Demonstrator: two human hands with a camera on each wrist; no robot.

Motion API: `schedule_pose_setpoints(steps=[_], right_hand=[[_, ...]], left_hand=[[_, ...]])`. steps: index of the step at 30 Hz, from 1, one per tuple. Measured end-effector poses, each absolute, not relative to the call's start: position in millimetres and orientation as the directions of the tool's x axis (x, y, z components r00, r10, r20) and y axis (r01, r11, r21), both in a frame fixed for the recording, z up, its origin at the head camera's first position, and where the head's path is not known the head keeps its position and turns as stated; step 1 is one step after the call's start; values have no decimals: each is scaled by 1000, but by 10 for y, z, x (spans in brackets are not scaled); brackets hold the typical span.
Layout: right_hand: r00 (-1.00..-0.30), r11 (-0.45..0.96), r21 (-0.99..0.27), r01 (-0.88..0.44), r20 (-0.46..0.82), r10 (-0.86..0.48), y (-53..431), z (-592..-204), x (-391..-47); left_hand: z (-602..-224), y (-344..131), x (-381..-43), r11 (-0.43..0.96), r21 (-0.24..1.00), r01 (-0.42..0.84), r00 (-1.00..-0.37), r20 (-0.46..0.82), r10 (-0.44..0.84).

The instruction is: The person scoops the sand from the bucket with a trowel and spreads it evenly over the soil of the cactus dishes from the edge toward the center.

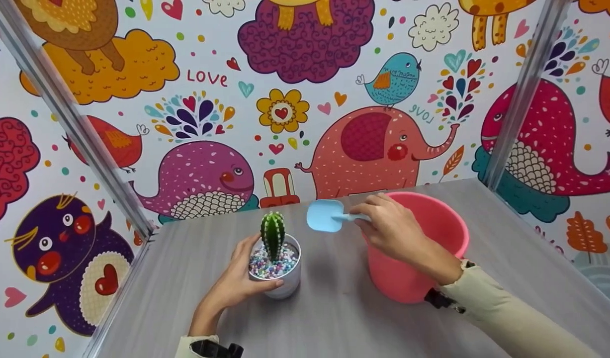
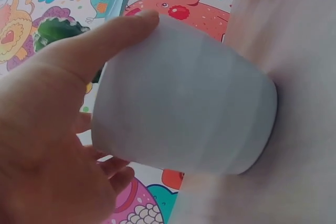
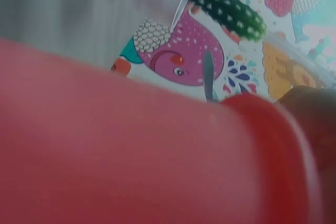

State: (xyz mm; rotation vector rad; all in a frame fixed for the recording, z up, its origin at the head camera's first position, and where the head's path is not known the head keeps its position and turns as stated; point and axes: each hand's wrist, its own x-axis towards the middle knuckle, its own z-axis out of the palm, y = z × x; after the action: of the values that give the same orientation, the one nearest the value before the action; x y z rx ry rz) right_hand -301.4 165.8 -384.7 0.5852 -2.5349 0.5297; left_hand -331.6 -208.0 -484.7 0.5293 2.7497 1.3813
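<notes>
A small green cactus (image 1: 273, 235) stands in a white pot (image 1: 288, 281) topped with multicoloured pebbles (image 1: 268, 264). My left hand (image 1: 240, 278) grips this pot from its left side, thumb across the front near the rim and fingers behind. In the left wrist view the pot's smooth wall (image 2: 189, 98) fills the middle. My right hand (image 1: 392, 226) pinches the handle of a light blue toy shovel (image 1: 325, 216), its blade pointing left, between the cactus and the pink bucket (image 1: 401, 278). The right hand is over the bucket's left rim. In the right wrist view the bucket hides most of that hand.
Both pot and bucket are on a grey wood-grain table (image 1: 334, 318). Behind it rises a wall (image 1: 295, 164) printed with cartoon animals, with metal posts (image 1: 523, 99) at its corners.
</notes>
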Motion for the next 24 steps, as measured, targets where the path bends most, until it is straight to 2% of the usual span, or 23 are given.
schedule_pose_setpoints(steps=[6,14,18,24], right_hand=[[-854,829,-371,-418,471,-219,1912,-3824,-3017],[-861,800,-430,-420,467,-201,2226,-3836,-2986],[-859,810,-422,-407,478,-182,2357,-3828,-2937],[-886,825,-440,-354,439,-146,2579,-3870,-2840]], left_hand=[[-4855,-2142,-3336,546,786,291,-943,137,305],[-4631,-2132,-3233,527,789,315,-940,181,291],[-4401,-1976,-3071,473,783,405,-914,331,236],[-4200,-1610,-2894,429,651,626,-766,616,183]])
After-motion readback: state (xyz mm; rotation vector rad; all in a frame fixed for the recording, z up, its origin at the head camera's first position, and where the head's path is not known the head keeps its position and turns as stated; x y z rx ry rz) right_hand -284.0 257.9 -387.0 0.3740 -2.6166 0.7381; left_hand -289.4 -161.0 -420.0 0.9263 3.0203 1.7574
